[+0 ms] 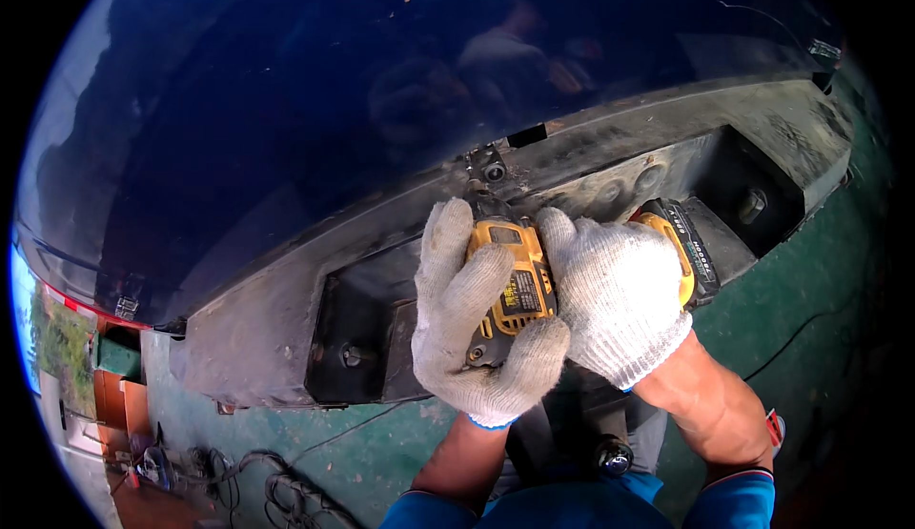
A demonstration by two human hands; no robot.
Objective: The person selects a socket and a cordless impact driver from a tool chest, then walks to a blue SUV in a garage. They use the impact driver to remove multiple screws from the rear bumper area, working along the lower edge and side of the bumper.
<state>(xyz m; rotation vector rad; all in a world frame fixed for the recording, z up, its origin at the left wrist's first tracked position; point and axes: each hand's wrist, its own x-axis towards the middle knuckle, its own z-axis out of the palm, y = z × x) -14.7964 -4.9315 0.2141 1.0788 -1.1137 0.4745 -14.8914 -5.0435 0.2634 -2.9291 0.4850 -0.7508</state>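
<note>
A yellow and black cordless impact wrench is between my gloved hands, its nose pointing away from me against the dark metal bumper. My left hand, in a white knitted glove, cups the tool's body from the left, fingers curled along its side. Wrapped round the handle is my right hand, gloved the same way. The black battery sticks out beyond it to the right. Just past the nose sits a small dark fitting on the bumper; the tool's tip is hidden.
A glossy dark blue vehicle panel rises behind the bumper. Recesses on either side hold a left bolt and a right bolt. Black cables lie on the green floor at lower left. A thin cord runs at right.
</note>
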